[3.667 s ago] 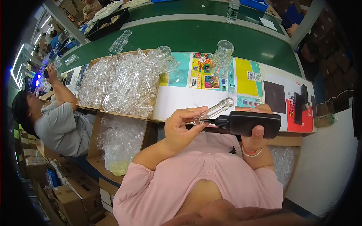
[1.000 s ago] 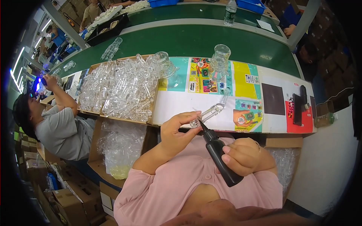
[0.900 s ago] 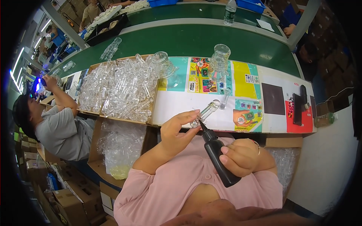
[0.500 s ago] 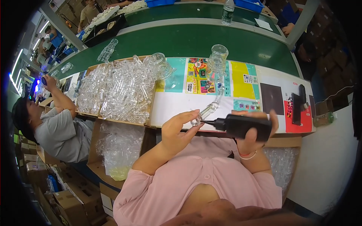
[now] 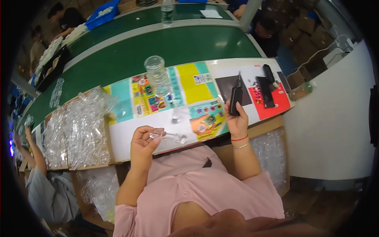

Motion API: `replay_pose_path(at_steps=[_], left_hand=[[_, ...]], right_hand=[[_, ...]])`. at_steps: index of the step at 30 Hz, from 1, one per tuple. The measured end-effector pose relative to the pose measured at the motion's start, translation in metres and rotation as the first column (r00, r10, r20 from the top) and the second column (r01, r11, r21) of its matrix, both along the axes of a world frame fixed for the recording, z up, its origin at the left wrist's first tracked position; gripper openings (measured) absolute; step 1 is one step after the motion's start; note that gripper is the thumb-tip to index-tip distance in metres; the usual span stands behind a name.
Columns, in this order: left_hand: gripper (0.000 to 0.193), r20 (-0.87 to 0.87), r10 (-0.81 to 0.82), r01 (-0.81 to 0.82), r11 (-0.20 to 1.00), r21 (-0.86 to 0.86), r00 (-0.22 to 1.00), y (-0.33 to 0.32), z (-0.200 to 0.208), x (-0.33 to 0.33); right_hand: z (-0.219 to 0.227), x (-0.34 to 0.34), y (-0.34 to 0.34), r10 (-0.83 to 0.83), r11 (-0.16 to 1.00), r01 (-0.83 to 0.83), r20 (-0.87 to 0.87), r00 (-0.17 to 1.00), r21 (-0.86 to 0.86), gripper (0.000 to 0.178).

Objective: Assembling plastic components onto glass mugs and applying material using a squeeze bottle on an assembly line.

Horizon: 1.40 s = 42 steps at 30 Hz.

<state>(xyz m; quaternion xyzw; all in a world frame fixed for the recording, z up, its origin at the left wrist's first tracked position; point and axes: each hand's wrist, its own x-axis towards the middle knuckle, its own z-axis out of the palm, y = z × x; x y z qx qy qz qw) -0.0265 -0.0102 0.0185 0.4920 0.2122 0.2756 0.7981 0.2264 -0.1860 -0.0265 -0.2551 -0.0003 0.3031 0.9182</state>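
Note:
My left hand (image 5: 143, 145) is closed on a small clear glass tube piece (image 5: 172, 137), held above the table's front edge with its rounded end toward the right. Nearer the right, my right hand (image 5: 238, 124) grips a black squeeze bottle (image 5: 236, 98), its thin nozzle pointing up and away. Between the hands and beyond them lies another small glass piece (image 5: 175, 114) on the white table surface. Behind it a taller clear glass vessel (image 5: 158, 81) stands on a colourful printed sheet (image 5: 189, 79). The cardboard box (image 5: 108, 144) to my left is heaped with clear glass pieces (image 5: 77, 132).
A black phone (image 5: 265, 93) and a black case-like object (image 5: 269, 74) lie at the right. Beyond the table runs a green belt (image 5: 201, 43) with a water bottle (image 5: 167, 14) behind it. Boxes of clear plastic (image 5: 269, 154) sit below. A co-worker's arm (image 5: 36, 152) is at far left.
The black bottle's nozzle has left the glass piece; my right hand has moved away right and turned it upward. My left hand has turned the glass piece sideways. The view has swung right.

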Motion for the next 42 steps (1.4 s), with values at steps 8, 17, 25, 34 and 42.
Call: replay_pose_path(at_steps=[8, 17, 25, 34, 42], left_hand=[[0.035, 0.008, -0.099, 0.097, 0.947, -0.306, 0.995, -0.009, -0.007, 0.040], [0.034, 0.062, -0.113, 0.129, 0.874, -0.469, 0.992, -0.014, -0.019, 0.060], [0.021, 0.119, -0.080, 0.128, 0.862, -0.491, 0.990, -0.003, -0.021, 0.069], [0.025, 0.087, -0.315, 0.327, 0.905, -0.274, 0.945, -0.010, -0.032, 0.088], [0.105, -0.160, 0.380, -0.092, 0.566, 0.819, 0.911, 0.122, -0.073, 0.132]], right_hand=[[-0.007, 0.101, -0.014, 0.238, 0.214, 0.866, 0.884, 0.402, -0.452, 0.037], [-0.048, 0.136, -0.027, -0.022, 0.487, 0.770, 0.876, 0.482, -0.412, 0.060], [0.026, 0.073, -0.020, -0.136, 0.439, 0.838, 0.946, -0.295, 0.325, 0.063], [0.018, -0.043, 0.050, 0.371, 0.928, -0.167, 0.869, 0.327, -0.333, 0.047], [0.016, -0.028, 0.052, 0.244, 0.968, -0.186, 0.439, 0.865, -0.171, 0.040]])
